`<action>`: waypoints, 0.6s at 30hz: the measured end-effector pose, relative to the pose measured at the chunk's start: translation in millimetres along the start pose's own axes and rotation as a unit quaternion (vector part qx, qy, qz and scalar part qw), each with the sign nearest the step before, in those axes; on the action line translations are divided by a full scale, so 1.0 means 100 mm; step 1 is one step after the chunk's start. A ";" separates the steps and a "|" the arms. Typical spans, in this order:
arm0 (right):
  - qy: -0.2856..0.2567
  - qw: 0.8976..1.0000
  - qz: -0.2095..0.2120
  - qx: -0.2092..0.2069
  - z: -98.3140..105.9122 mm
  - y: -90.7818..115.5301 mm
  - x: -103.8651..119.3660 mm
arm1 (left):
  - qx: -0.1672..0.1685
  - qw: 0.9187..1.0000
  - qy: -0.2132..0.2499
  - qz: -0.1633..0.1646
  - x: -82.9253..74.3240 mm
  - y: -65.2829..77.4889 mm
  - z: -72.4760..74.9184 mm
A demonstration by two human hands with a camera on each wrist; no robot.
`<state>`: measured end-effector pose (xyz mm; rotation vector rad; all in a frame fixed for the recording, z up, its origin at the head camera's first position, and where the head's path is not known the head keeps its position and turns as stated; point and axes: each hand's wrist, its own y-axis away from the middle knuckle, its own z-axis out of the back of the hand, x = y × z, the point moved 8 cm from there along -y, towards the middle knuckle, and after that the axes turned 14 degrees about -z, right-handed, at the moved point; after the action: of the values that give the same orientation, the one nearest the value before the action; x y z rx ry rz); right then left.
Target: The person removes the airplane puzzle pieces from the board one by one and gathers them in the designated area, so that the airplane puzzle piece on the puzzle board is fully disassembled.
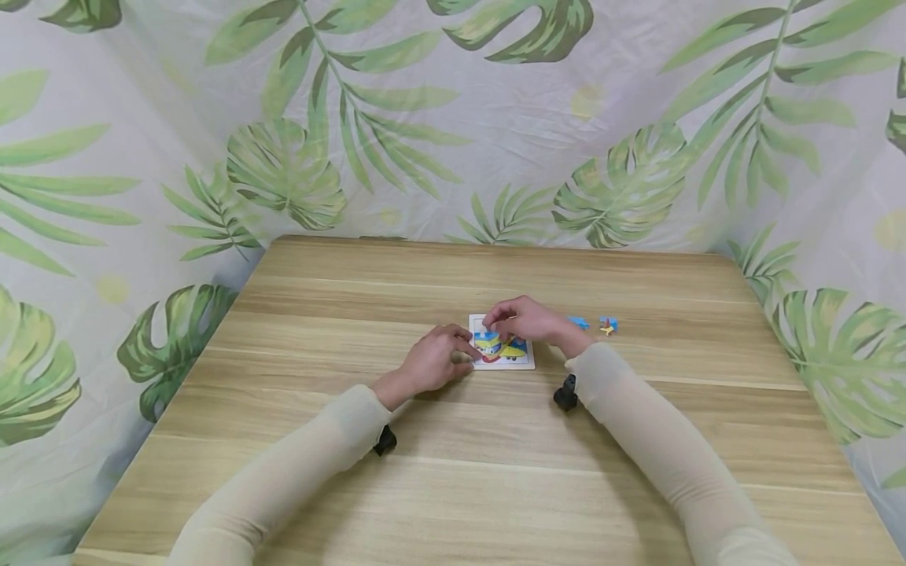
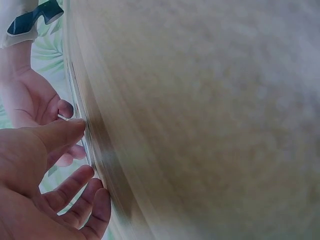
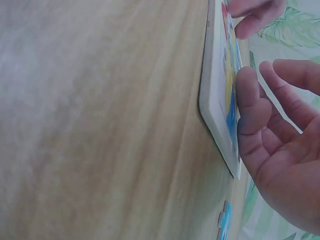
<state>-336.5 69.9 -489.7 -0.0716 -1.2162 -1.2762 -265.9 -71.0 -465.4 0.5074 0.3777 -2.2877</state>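
Note:
A small white-framed jigsaw puzzle [image 1: 522, 366] lies flat on the table, showing a cartoon boat and a yellow plane. At its left edge is my left hand [image 1: 433, 360], thumb near the lower corner and fingertips over the picture. My right hand [image 1: 527, 321] reaches across the upper right part, fingers bent down toward the upper left of the picture. In the right wrist view, the side of that hand rests on the puzzle frame [image 3: 216, 100]. Thumb and index finger [image 3: 295, 107] come close together there, with no piece visible between them.
To the right of the puzzle lie a blue jigsaw piece [image 1: 579, 322] and a multicoloured jigsaw piece [image 1: 608, 325]. Black wrist cameras hang below both sleeves, the right one [image 1: 565, 393] close over the wooden table [image 1: 453, 487]. A leaf-patterned cloth [image 1: 453, 157] stands behind.

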 end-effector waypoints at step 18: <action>0.004 1.000 0.010 -0.004 -0.02 0.02 0.02 | -0.001 1.000 0.003 0.004 0.03 -0.01 -0.02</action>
<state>-333.7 68.0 -488.3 -0.0847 -1.2001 -1.2634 -268.1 -71.0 -468.0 0.5153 0.3799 -2.2787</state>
